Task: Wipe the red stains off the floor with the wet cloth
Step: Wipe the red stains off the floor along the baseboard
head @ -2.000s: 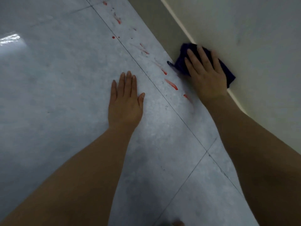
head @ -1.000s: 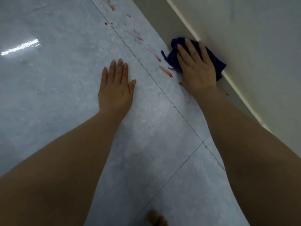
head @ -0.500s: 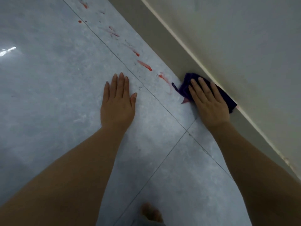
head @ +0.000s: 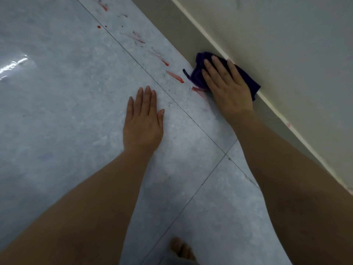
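While it lies palm-down with its fingers spread and nearly straight, the right hand presses flat on a crumpled dark purple cloth, pinning it rather than clutching it. The cloth shows beyond the fingertips and on both sides of the hand; its far edge lies along the pale baseboard strip at the foot of the cream wall, though whether it actually touches the strip is hard to tell under the hand. A thin dark thread or corner trails from the cloth's left side onto the floor.

Just left of the heel of that hand, a red smear touches the lower edge of the cloth. A short bright red streak lies a little farther left, apart from the cloth, and another red streak lies beyond it. Fainter pinkish marks and small red dots trail away toward the top of the view, all close to a dark seam line in the glossy blue-grey mottled floor.

The left hand rests open and flat on the floor on the other side of that seam, fingers together, thumb out, holding nothing. Both forearms are bare. At the bottom edge, bare toes stand on the floor.
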The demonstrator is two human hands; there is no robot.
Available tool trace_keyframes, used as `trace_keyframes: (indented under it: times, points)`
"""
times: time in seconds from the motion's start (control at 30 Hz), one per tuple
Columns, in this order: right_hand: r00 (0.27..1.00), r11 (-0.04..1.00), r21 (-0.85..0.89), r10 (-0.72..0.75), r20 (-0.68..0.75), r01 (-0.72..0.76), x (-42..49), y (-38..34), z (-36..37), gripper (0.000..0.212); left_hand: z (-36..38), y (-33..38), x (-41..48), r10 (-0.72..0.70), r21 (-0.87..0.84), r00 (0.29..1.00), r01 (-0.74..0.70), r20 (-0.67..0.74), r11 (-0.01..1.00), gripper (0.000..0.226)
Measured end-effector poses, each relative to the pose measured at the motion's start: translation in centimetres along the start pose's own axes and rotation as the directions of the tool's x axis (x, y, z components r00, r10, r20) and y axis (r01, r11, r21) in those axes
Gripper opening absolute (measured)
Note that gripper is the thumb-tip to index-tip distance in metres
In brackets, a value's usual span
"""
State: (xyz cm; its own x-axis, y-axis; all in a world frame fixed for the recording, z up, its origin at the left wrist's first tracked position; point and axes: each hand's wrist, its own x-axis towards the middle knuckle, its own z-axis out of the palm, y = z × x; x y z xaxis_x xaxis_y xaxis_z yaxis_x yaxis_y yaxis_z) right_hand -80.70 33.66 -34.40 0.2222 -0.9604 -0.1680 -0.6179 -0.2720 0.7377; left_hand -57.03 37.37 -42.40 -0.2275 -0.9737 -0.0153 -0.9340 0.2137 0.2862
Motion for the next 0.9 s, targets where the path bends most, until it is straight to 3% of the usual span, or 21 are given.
trace_keyframes:
  times: [0.1, 0.17, 0.23, 0.33, 0.4, 0.5, 0.6, 0.7, 0.8, 0.9]
  points:
    - [0.998, 0.998, 0.049, 0.047, 0.049, -0.049, -4.3, 0.2, 2.0, 0.077, 0.0, 0.0, 0.0, 0.002, 0.001, 1.000, -0.002, 0.001, 1.000, 0.061]
    - [0.993, 0.977, 0.197, 0.068, 0.098, -0.086, -7.7, -0.3, 3.6, 0.076, 0.0, 0.0, 0.0, 0.006, 0.003, 1.000, -0.006, -0.001, 1.000, 0.061]
    - [0.984, 0.891, 0.424, 0.118, 0.134, -0.165, -10.2, -1.5, 4.0, 0.071, 0.0, 0.0, 0.0, 0.006, 0.007, 1.000, -0.006, 0.004, 1.000, 0.062]
    - [0.913, 0.537, 0.743, 0.304, 0.272, -0.400, -10.9, -4.3, 2.8, 0.066, -0.1, 0.0, 0.0, 0.007, 0.006, 1.000, -0.007, 0.016, 1.000, 0.063]
    - [0.821, 0.257, 0.821, 0.429, 0.377, -0.510, -9.4, -6.0, 1.4, 0.067, -0.2, 0.1, 0.1, 0.007, -0.004, 1.000, -0.007, 0.015, 1.000, 0.062]
    - [0.702, 0.083, 0.803, 0.545, 0.459, -0.590, -5.9, -8.2, -0.2, 0.065, -0.5, -0.1, 0.2, 0.014, -0.037, 1.000, -0.014, 0.020, 0.999, 0.061]
    - [0.697, 0.051, 0.811, 0.545, 0.466, -0.582, -1.8, -9.5, -1.7, 0.061, -1.2, -0.9, 0.9, 0.073, -0.046, 0.997, -0.074, -0.020, 0.996, 0.060]
    - [0.796, 0.181, 0.835, 0.459, 0.395, -0.519, 0.1, -9.4, -2.3, 0.054, -1.7, -3.0, 2.0, 0.117, 0.001, 0.992, -0.117, -0.038, 0.993, 0.058]
    - [0.840, 0.260, 0.853, 0.447, 0.308, -0.452, -2.9, -7.8, -1.3, 0.053, -2.2, -5.7, 2.8, 0.075, 0.038, 0.997, -0.074, -0.024, 0.997, 0.059]
    - [0.742, 0.126, 0.865, 0.581, 0.333, -0.487, -6.8, -7.8, 0.0, 0.053, -2.2, -6.7, 2.8, 0.062, 0.038, 0.998, -0.061, -0.006, 0.997, 0.060]
